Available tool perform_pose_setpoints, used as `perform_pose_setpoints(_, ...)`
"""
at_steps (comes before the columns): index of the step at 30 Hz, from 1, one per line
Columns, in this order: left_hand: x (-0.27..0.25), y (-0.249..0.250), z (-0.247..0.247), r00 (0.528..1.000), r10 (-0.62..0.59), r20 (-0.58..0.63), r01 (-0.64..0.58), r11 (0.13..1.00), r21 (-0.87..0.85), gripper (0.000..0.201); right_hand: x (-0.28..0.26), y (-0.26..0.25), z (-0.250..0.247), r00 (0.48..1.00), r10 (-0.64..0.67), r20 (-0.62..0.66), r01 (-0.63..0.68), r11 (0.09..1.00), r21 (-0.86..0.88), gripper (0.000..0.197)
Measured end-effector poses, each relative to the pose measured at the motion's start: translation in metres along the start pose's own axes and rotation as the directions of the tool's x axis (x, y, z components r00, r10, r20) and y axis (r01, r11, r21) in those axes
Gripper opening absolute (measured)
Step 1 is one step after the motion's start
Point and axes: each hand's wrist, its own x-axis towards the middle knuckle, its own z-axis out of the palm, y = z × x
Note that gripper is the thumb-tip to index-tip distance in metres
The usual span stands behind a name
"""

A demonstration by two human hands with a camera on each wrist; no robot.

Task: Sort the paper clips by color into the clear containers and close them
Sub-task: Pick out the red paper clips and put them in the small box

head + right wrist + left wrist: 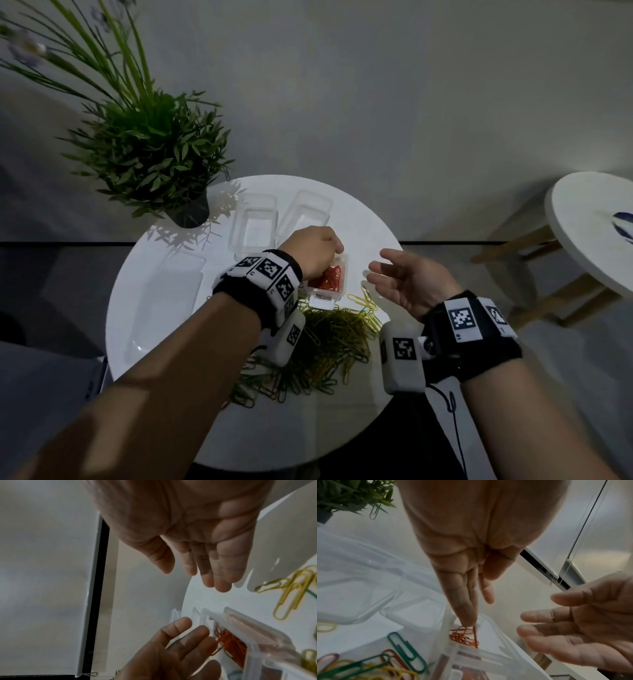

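Observation:
A small clear container (322, 299) on the round white table (178, 342) holds red paper clips (329, 278). My left hand (318, 250) reaches down into it, fingers straight. In the left wrist view, the left hand's (478, 612) fingertips (467, 622) touch the red clips (464, 637). My right hand (378, 265) hovers just right of the container, palm turned left, fingers spread and empty; the right wrist view shows the right hand (193, 574) above the container (254, 632). A loose pile of green and yellow clips (329, 346) lies in front of the container.
Two empty clear containers (255, 222) (305, 212) stand behind the left hand, and another clear piece (171, 291) lies at the table's left. A potted plant (154, 154) stands at the back left. A second white table (596, 233) is off to the right.

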Motion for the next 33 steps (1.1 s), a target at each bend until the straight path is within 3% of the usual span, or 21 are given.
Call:
perform_pose_setpoints(3, -0.009, -0.007, -0.009, 0.998, -0.011, -0.061, 0.008, 0.998, -0.06, 0.037, -0.004, 0.007, -0.001, 0.999, -0.031, -0.008, 0.031, 0.999, -0.022, 0.016)
perform_pose_setpoints(6, -0.031, -0.023, -0.021, 0.989, 0.018, -0.145, -0.031, 0.996, -0.088, 0.029, -0.017, 0.017, 0.003, 0.997, -0.074, 0.03, 0.077, 0.992, -0.103, 0.013)
perform_pose_setpoints(9, -0.062, -0.055, -0.027, 0.975, 0.02, -0.221, -0.003, 0.997, 0.075, 0.017, -0.033, 0.038, 0.018, 0.986, -0.113, 0.123, 0.148, 0.931, -0.333, 0.012)
perform_pose_setpoints(11, -0.082, -0.079, -0.027, 0.973, 0.002, -0.23, 0.033, 0.988, 0.15, 0.012, -0.04, 0.057, 0.034, 0.965, -0.165, 0.202, 0.249, 0.817, -0.521, 0.012)
perform_pose_setpoints(13, -0.1, -0.101, -0.025, 0.969, -0.035, -0.245, 0.079, 0.981, 0.175, 0.008, -0.045, 0.071, 0.051, 0.93, -0.214, 0.299, 0.367, 0.579, -0.728, 0.013)
perform_pose_setpoints(15, -0.116, -0.118, -0.024, 0.952, -0.074, -0.298, 0.133, 0.974, 0.185, 0.007, -0.05, 0.079, 0.069, 0.899, -0.22, 0.38, 0.437, 0.364, -0.823, 0.017)
perform_pose_setpoints(20, -0.147, -0.154, -0.03, 0.884, -0.146, -0.444, 0.25, 0.95, 0.187, 0.016, -0.061, 0.091, 0.11, 0.82, -0.222, 0.528, 0.561, 0.127, -0.818, 0.022)
perform_pose_setpoints(23, -0.158, -0.169, -0.036, 0.877, -0.165, -0.451, 0.279, 0.939, 0.199, 0.011, -0.061, 0.099, 0.127, 0.778, -0.202, 0.596, 0.615, 0.05, -0.787, 0.025)
perform_pose_setpoints(26, -0.162, -0.18, -0.035, 0.887, -0.195, -0.419, 0.286, 0.944, 0.166, 0.009, -0.056, 0.109, 0.143, 0.72, -0.165, 0.674, 0.667, -0.102, -0.738, 0.035)
perform_pose_setpoints(30, -0.163, -0.187, -0.027, 0.892, -0.239, -0.383, 0.31, 0.941, 0.134, 0.022, -0.044, 0.118, 0.153, 0.747, -0.092, 0.659, 0.62, -0.263, -0.739, 0.05)
perform_pose_setpoints(33, -0.162, -0.187, -0.025, 0.9, -0.222, -0.374, 0.3, 0.939, 0.166, 0.018, -0.043, 0.115, 0.152, 0.759, -0.097, 0.643, 0.581, -0.345, -0.737, 0.041)
